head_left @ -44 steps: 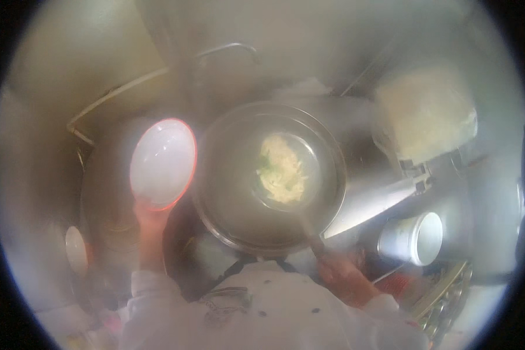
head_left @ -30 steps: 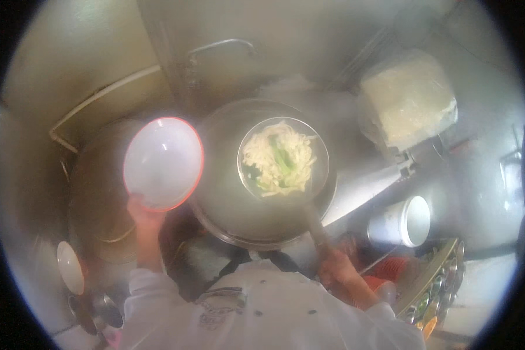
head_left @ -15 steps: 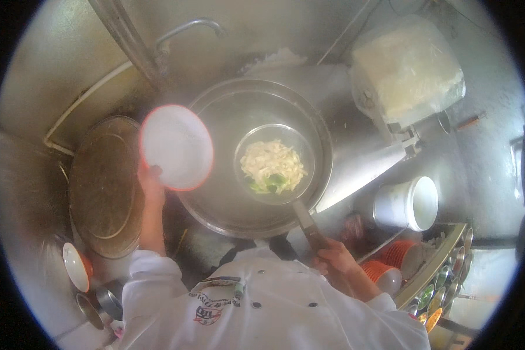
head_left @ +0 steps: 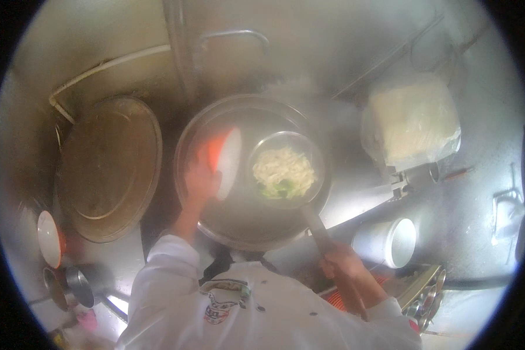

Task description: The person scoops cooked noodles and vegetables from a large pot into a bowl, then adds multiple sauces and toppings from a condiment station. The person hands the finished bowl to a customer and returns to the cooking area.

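Observation:
My left hand (head_left: 203, 181) is closed on an orange bowl (head_left: 230, 160) with a white inside, tipped on its side above the left part of a big round pot (head_left: 216, 232). The fist of my right hand (head_left: 345, 263) grips the long handle of a strainer (head_left: 316, 226), held over the same pot, close beside the bowl. In the strainer lies a heap of pale noodles (head_left: 283, 166), with green leaves (head_left: 279, 189) along its near side. Steam blurs the view, so whether the strainer touches the water is unclear.
Left of the pot is a large round lid (head_left: 111, 169); another orange-and-white bowl (head_left: 49, 239) and metal containers (head_left: 79, 286) stand nearer. On the right are a bagged pale block (head_left: 411, 119), a white bucket (head_left: 385, 242), orange stacked bowls (head_left: 336, 300) and an ingredient rack (head_left: 429, 294).
My left hand has brought the bowl right, toward the strainer, and turned it from facing up onto its side. The strainer stays over the pot in my right hand. The whole view has shifted.

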Action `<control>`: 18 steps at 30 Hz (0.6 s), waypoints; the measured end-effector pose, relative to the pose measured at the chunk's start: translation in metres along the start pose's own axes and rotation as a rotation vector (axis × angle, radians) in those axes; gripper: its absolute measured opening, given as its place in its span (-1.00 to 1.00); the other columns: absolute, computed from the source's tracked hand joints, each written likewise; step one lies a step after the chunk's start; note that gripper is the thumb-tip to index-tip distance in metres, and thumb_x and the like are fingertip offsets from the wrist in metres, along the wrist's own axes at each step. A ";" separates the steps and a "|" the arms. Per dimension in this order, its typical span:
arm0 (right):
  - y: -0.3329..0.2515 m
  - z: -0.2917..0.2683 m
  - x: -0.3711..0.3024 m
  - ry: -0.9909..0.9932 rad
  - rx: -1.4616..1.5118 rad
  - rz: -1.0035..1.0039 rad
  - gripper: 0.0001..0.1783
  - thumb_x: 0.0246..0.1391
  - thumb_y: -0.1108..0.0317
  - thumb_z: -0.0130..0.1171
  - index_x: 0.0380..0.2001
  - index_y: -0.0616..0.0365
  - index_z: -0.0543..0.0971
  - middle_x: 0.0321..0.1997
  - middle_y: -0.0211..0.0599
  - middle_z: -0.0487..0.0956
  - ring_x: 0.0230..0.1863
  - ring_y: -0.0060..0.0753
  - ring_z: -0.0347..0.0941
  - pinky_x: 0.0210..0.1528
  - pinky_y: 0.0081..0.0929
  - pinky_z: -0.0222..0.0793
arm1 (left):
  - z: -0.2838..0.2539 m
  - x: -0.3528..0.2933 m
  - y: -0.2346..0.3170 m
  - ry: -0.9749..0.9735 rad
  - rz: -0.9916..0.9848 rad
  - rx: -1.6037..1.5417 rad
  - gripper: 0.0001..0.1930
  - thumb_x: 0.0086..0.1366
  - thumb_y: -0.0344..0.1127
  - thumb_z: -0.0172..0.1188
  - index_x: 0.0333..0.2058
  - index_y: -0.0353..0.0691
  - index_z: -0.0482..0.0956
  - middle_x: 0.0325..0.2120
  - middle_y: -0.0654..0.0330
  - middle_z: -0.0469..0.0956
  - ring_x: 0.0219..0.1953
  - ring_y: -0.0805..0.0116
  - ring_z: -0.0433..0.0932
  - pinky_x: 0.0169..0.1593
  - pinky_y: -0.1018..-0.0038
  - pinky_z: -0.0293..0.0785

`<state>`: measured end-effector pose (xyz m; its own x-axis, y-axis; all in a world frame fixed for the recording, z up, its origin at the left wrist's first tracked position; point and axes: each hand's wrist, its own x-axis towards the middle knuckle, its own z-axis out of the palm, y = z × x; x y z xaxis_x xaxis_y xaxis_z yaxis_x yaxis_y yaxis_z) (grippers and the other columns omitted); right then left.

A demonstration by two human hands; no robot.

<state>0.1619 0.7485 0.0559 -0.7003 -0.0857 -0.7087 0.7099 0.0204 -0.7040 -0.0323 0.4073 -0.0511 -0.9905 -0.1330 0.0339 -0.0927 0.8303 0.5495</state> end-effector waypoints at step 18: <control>-0.015 0.045 -0.022 0.388 -1.017 -0.458 -0.25 -0.03 0.49 0.03 0.27 0.13 0.05 0.20 0.13 0.25 0.14 0.08 0.30 0.09 -0.21 0.29 | 0.082 -0.014 -0.020 -0.096 -0.302 -1.783 -0.55 0.25 -0.25 0.00 0.08 -0.33 0.30 -0.04 0.05 0.43 -0.01 0.24 0.44 0.08 0.36 0.36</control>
<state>0.1700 0.7052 0.0847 -0.9745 0.0133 -0.2240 0.1234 0.8655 -0.4855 -0.0244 0.4366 -0.1312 -0.9696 -0.0712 -0.2339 -0.1071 -0.7362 0.6682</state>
